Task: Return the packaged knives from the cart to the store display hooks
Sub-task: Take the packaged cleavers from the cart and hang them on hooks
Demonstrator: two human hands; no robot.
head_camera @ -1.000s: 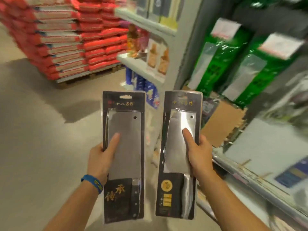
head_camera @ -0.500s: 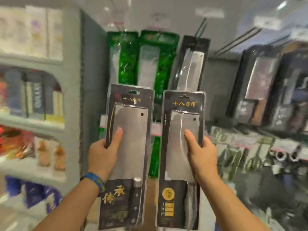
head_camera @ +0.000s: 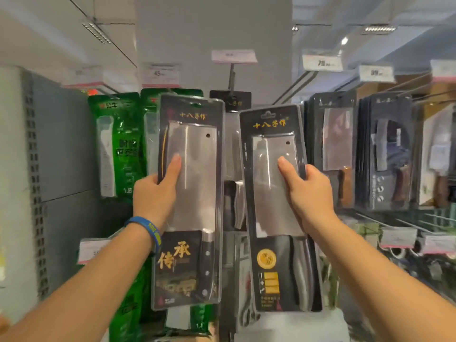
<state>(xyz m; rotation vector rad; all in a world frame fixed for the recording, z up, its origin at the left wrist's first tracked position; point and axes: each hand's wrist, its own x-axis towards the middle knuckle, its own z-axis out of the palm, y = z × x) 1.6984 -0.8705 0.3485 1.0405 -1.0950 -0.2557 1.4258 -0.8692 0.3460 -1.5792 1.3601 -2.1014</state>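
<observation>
Bare left forearm [head_camera: 93,287], bare right forearm [head_camera: 385,272], left hand [head_camera: 153,196], right hand [head_camera: 312,193], blue wristband [head_camera: 147,227] with yellow print round the left wrist

Left hand [head_camera: 154,193] and right hand [head_camera: 309,191] each grip an upright packaged cleaver [head_camera: 190,193], [head_camera: 276,206] before hanging knife packs [head_camera: 336,149].
</observation>
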